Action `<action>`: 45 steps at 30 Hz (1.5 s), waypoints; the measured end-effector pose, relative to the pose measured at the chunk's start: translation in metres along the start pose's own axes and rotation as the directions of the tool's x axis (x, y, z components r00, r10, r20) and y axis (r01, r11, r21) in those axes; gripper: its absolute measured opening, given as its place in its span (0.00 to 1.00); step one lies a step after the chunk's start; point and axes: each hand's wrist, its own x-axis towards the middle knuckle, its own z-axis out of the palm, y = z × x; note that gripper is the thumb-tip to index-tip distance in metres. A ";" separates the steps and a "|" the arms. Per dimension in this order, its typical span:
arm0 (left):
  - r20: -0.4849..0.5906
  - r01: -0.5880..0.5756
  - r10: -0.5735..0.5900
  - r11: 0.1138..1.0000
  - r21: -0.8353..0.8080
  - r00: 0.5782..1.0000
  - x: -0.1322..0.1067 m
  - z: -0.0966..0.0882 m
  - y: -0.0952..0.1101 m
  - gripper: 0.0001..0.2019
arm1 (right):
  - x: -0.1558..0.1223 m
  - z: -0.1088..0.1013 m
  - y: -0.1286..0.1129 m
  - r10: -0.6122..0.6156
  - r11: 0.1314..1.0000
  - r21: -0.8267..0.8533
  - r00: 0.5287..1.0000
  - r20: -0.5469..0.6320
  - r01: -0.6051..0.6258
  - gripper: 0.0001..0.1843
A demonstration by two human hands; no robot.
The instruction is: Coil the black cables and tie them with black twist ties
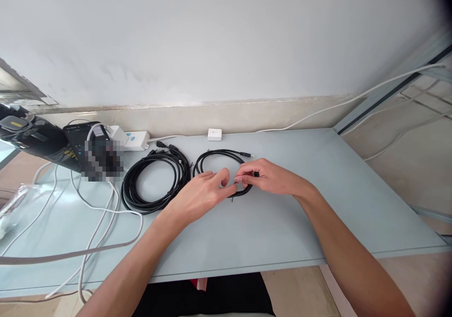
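Note:
A coiled black cable (pixel 226 152) lies on the table in front of my hands, one plug (pixel 246 154) pointing right. My left hand (pixel 205 191) comes in over the coil's left side, its fingers curled and its fingertips meeting those of my right hand (pixel 270 177). Both hands are pinched together over the coil's near right part. Whatever small thing is between the fingertips is too small to make out. A black cable end (pixel 256 174) shows by my right fingers. Thin ties stick out from the coil. Left of it rests a thicker bundle of black cables (pixel 129 185).
Behind the coils, a small white adapter (pixel 214 134) sits near the wall. A white power strip (pixel 137 140), a phone (pixel 76 136) and a black bottle-like object (pixel 35 133) stand at the left. Loose white cables (pixel 106 209) cross the table (pixel 318 232) there.

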 end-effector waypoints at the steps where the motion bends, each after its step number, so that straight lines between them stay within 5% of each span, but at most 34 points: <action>1: -0.011 -0.018 0.018 1.000 0.020 1.000 0.000 0.001 0.000 0.25 | 0.001 0.001 0.000 0.003 1.000 -0.010 1.000 0.004 -0.003 0.20; 13: -0.117 -0.065 0.076 0.993 0.097 0.990 0.001 0.016 0.004 0.05 | 0.002 0.003 0.005 0.015 0.998 -0.068 1.000 0.019 -0.014 0.22; 24: 0.075 -0.017 0.019 1.000 -0.024 0.997 0.000 0.013 0.008 0.12 | 0.001 0.003 0.003 0.040 0.996 -0.079 0.998 0.038 -0.037 0.22; 37: -0.119 -0.001 -0.019 0.987 -0.163 0.993 0.002 0.016 0.001 0.16 | 0.000 0.001 0.003 0.024 0.998 -0.062 1.000 0.004 -0.023 0.20; 45: -0.050 0.002 -0.025 0.912 -0.411 0.998 0.002 0.019 0.004 0.17 | 0.002 0.000 0.008 0.034 0.998 -0.065 0.991 0.129 -0.026 0.18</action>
